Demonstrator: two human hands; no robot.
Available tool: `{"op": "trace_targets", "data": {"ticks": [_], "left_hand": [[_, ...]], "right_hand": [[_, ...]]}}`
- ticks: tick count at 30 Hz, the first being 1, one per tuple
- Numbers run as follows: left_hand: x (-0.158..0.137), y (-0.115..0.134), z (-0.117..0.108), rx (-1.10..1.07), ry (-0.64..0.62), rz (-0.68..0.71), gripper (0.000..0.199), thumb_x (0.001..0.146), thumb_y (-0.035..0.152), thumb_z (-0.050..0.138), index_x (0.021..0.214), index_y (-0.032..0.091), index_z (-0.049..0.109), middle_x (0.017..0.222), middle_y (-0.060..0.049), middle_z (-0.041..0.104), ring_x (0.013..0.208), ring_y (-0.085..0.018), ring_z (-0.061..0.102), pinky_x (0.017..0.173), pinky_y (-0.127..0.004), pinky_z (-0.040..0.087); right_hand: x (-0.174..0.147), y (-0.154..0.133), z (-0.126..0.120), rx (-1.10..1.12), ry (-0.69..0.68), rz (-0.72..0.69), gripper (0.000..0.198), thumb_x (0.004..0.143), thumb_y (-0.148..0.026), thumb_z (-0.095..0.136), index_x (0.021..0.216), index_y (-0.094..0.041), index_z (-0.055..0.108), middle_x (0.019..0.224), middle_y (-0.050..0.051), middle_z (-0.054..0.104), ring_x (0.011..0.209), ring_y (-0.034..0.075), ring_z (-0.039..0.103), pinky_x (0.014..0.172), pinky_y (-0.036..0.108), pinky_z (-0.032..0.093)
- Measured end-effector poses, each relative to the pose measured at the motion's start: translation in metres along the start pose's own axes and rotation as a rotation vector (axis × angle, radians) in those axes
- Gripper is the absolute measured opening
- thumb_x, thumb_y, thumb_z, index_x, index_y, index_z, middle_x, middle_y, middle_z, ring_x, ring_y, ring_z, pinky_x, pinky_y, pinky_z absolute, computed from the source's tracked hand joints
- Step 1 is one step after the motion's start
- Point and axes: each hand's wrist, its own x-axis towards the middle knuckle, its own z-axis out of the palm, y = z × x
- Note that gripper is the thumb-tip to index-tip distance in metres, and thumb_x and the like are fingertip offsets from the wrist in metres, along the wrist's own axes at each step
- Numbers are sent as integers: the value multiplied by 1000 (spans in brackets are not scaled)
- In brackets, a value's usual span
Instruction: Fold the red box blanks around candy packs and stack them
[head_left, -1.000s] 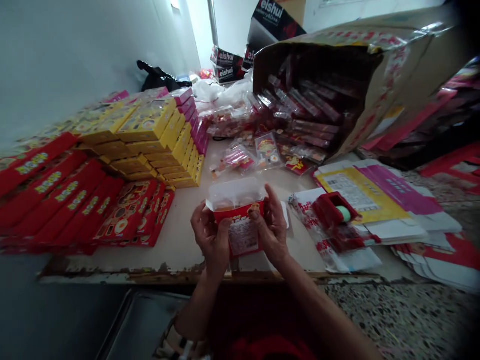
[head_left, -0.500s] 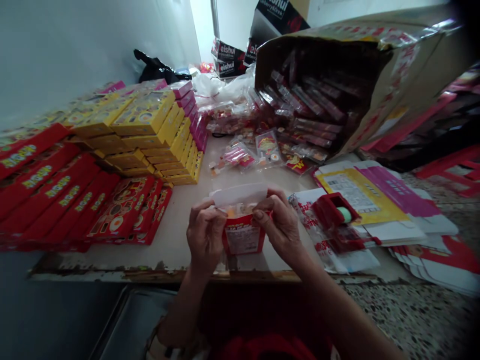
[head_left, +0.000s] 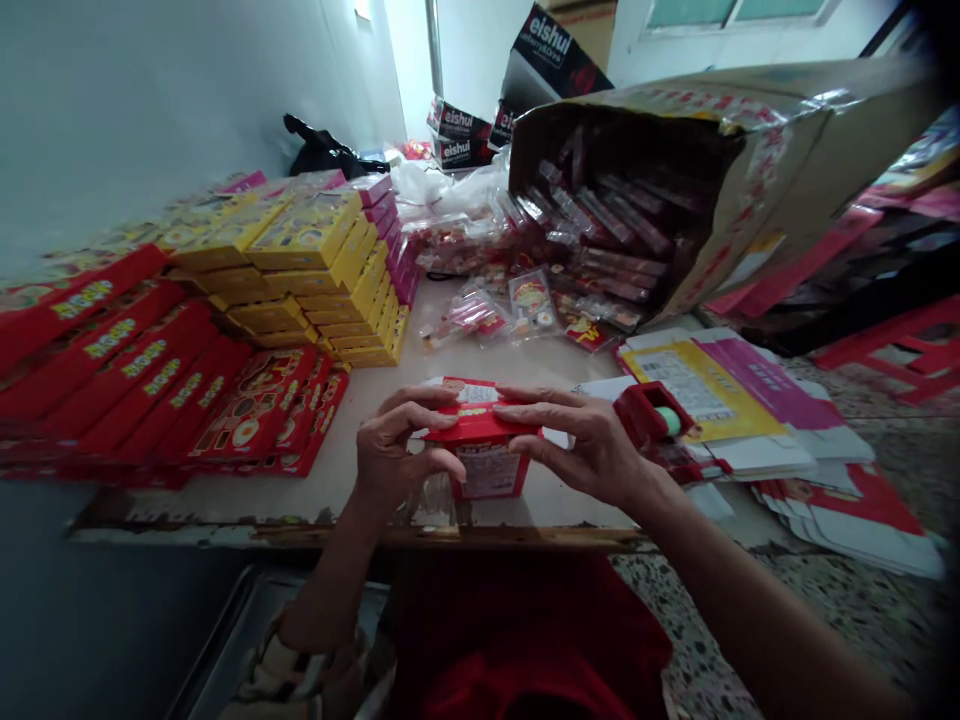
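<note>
A small red carton (head_left: 489, 472) stands upright near the front edge of the table, its red top flap folded over the opening. My left hand (head_left: 405, 440) grips the carton's left end, fingers on top and thumb at the near face. From the other side, my right hand (head_left: 577, 440) holds the right end, fingers lying along the flap and thumb against the front. The carton's contents are hidden under the flap. Just right of my right hand sits a red tape dispenser (head_left: 651, 415) with a pale green roll.
Stacked red boxes (head_left: 150, 370) and yellow boxes (head_left: 300, 240) fill the left. Behind lie clear plastic packets (head_left: 534, 300), spilling from a tipped cardboard box (head_left: 795, 180). Flattened yellow and purple cartons (head_left: 712, 390) lie at the right. The table's worn front edge (head_left: 300, 535) runs below my hands.
The carton's flap, raised with its white inside showing, is now folded down, red side up. Both hands have shifted from pinching the rim to lying over the closed top. The view has tilted slightly.
</note>
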Motion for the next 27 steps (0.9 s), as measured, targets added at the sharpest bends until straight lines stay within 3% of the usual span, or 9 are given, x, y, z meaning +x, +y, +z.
{"op": "trace_targets", "data": {"ticks": [5, 9, 12, 16, 19, 23, 27], "left_hand": [[4, 21, 16, -161, 51, -384, 26, 70, 22, 93, 86, 18, 74, 103, -5, 77, 96, -19, 74, 82, -28, 62], [7, 25, 25, -203, 100, -468, 24, 70, 26, 92, 85, 17, 75, 83, -1, 75, 75, -14, 71, 69, -23, 59], [5, 24, 27, -149, 122, -382, 18, 71, 26, 92, 80, 18, 78, 85, -3, 78, 81, -16, 73, 73, -26, 59], [3, 21, 22, -40, 88, -211, 9, 77, 25, 88, 81, 22, 81, 101, -6, 80, 97, -21, 74, 84, -32, 59], [5, 16, 11, 31, -15, -118, 4, 86, 27, 82, 89, 25, 83, 105, -6, 80, 100, -21, 74, 92, -35, 58], [10, 5, -6, 191, -190, 71, 23, 82, 30, 85, 105, 28, 83, 116, -6, 79, 107, -22, 73, 98, -35, 56], [8, -4, -12, 315, -237, 155, 44, 78, 20, 88, 120, 30, 78, 126, -7, 76, 114, -22, 72, 102, -35, 56]], "right_hand": [[7, -13, 4, 128, 70, 275, 21, 93, -29, 74, 112, -24, 82, 110, 7, 82, 100, 23, 77, 86, 34, 61], [15, -18, 1, 303, 51, 398, 18, 90, -32, 77, 104, -22, 84, 94, 4, 84, 83, 20, 77, 70, 28, 59], [13, -15, -6, 409, 13, 446, 21, 87, -36, 80, 104, -24, 84, 98, 4, 84, 86, 20, 78, 73, 28, 59], [6, -10, -12, 365, -33, 436, 26, 88, -35, 80, 113, -30, 82, 110, 1, 83, 100, 21, 77, 86, 30, 59], [7, -7, -11, 439, -18, 451, 24, 88, -32, 80, 111, -31, 83, 113, 2, 82, 104, 22, 76, 90, 33, 60], [10, -3, -11, 468, -16, 469, 20, 87, -32, 81, 106, -29, 84, 111, 4, 83, 103, 24, 77, 89, 35, 62], [0, 0, -13, 303, -41, 330, 37, 85, -27, 85, 121, -34, 79, 122, 2, 79, 119, 26, 73, 102, 39, 58]]}}
